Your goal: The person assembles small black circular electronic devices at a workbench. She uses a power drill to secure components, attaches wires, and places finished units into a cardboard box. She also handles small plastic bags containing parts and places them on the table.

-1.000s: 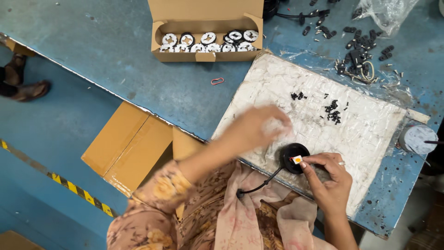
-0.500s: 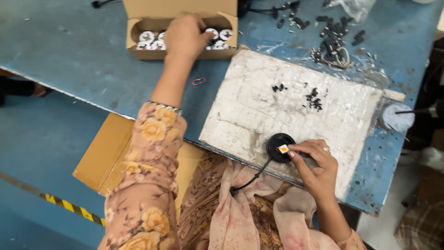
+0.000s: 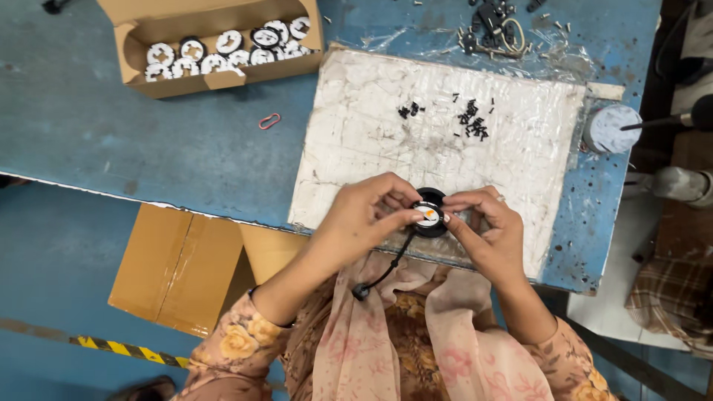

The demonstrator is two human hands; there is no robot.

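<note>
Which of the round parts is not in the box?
The black round part held between both hands at the white board's near edge; the others lie inside the cardboard box.

Blue table (image 3: 148,141), white board (image 3: 371,126), black disc (image 3: 431,215)

Your fingers cover most of the round black part (image 3: 430,214) you hold between your left hand (image 3: 365,215) and right hand (image 3: 486,229); only its white and orange centre and a bit of black rim show, so you cannot tell what your fingertips pinch there. Its black cable (image 3: 386,269) drops behind the table edge (image 3: 223,212) onto your scarf. The small black screws (image 3: 472,122) on the white board (image 3: 371,126) are too small to tell apart. The cardboard box (image 3: 141,85) of round white parts is cut by the top edge, as is the heap of black parts (image 3: 494,22). At the right edge, the tool (image 3: 679,182) is only partly seen.
</note>
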